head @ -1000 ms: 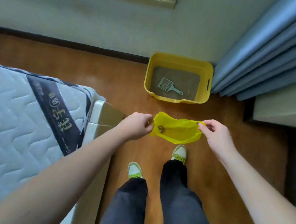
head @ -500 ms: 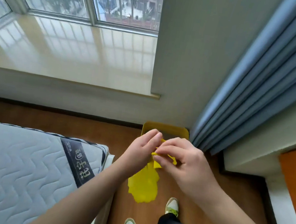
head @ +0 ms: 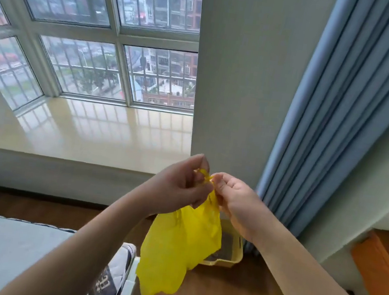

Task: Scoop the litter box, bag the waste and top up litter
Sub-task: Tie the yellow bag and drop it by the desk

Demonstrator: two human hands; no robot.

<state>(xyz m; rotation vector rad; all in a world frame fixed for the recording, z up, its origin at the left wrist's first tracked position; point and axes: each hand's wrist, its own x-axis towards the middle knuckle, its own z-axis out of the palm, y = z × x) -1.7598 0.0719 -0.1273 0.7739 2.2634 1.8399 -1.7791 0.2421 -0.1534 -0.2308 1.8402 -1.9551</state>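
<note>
Bagging looks nearly done: the thin yellow plastic bag (head: 178, 249) is pinched at its gathered neck between left hand (head: 178, 185) and right hand (head: 235, 202), hanging below the fingertips (head: 216, 187); tying and topping-up are judged outstanding.

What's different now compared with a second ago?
The left hand and right hand, which held the yellow bag stretched open, have come together and raised it; it now hangs gathered at its top. Both still pinch it. The litter box stays put.
</note>
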